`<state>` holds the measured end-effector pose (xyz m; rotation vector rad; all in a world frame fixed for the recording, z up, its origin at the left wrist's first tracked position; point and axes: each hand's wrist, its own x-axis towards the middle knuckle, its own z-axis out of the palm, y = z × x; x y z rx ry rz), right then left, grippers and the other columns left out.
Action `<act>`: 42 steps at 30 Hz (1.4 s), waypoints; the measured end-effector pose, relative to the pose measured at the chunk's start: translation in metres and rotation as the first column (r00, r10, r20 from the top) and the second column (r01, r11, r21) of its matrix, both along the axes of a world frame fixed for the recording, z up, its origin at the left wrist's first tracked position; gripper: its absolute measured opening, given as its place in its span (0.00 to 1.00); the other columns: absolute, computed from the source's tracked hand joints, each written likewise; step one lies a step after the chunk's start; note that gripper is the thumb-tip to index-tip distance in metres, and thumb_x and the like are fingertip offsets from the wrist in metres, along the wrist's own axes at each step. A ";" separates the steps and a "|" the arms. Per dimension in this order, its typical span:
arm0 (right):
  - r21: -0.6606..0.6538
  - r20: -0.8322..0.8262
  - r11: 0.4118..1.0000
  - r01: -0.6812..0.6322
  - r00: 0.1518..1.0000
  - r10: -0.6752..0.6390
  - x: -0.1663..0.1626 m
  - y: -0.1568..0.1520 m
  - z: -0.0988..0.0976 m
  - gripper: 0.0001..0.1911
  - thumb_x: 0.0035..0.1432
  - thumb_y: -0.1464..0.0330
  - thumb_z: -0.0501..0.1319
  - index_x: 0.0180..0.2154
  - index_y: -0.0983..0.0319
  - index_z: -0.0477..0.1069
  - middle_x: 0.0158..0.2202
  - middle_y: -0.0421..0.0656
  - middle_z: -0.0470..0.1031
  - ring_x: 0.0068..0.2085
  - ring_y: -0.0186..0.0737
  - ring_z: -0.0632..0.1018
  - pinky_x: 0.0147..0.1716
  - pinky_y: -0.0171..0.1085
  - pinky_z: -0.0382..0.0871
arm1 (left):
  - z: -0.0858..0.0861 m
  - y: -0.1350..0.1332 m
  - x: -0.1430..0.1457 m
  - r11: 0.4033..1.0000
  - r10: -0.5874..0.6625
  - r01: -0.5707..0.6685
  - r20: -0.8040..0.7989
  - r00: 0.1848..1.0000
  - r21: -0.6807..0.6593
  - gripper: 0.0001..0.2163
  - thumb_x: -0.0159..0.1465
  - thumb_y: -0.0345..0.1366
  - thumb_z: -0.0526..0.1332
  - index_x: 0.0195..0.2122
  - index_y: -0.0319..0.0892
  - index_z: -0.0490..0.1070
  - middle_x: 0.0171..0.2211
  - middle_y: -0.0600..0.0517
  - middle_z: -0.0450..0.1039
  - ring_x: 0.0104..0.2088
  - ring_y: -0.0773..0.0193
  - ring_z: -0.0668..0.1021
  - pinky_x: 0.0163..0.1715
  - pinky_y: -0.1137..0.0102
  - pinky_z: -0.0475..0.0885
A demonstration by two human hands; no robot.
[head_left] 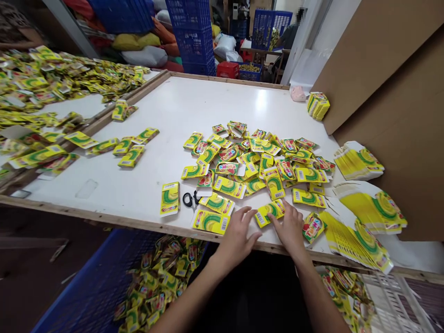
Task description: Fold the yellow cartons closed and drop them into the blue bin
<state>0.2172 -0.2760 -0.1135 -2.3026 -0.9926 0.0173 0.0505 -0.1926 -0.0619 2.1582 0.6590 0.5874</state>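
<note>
Both hands rest at the table's [138, 194] near edge. The left hand [239, 235] lies with fingers spread, holding nothing. The right hand [289, 227], fingers loosely apart, presses 1 yellow packet [268, 212] that lies between the 2 hands. This looks like drawing a packet out of the loose pile [260, 162] beyond the fingertips. Lifting it would call for a pinch at its edge.

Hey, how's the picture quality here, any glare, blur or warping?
Head view: soft glare on the white table near its far side; the wide lens stretches things toward the corners; packets by the left hand and right hand look sharp; under the table it is dim.
</note>
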 end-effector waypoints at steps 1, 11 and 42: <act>0.022 -0.052 1.000 0.002 0.999 -0.001 -0.001 -0.001 0.002 0.29 0.54 0.54 0.60 0.52 0.65 0.65 0.48 0.57 0.71 0.48 0.58 0.69 0.45 0.53 0.61 | -0.008 -0.003 0.013 0.999 -0.023 0.022 0.000 1.000 -0.022 0.24 0.56 0.30 0.65 0.54 0.47 0.64 0.55 0.40 0.65 0.56 0.45 0.68 0.55 0.50 0.63; 0.508 -0.440 0.860 -0.038 0.848 0.297 -0.025 -0.010 0.030 0.15 0.59 0.62 0.60 0.46 0.59 0.66 0.48 0.48 0.72 0.48 0.45 0.73 0.47 0.45 0.65 | -0.019 0.010 0.022 0.973 0.068 -0.037 0.129 0.989 -0.228 0.11 0.66 0.36 0.55 0.49 0.43 0.63 0.40 0.47 0.75 0.39 0.59 0.78 0.39 0.67 0.72; 0.519 -0.250 0.773 -0.363 0.801 0.544 -0.043 0.016 0.029 0.11 0.59 0.66 0.62 0.44 0.54 0.76 0.45 0.43 0.78 0.48 0.44 0.76 0.50 0.45 0.69 | -0.008 0.030 -0.014 0.960 0.047 0.025 0.249 0.967 -0.278 0.06 0.63 0.35 0.59 0.39 0.42 0.75 0.43 0.46 0.75 0.48 0.56 0.76 0.52 0.60 0.69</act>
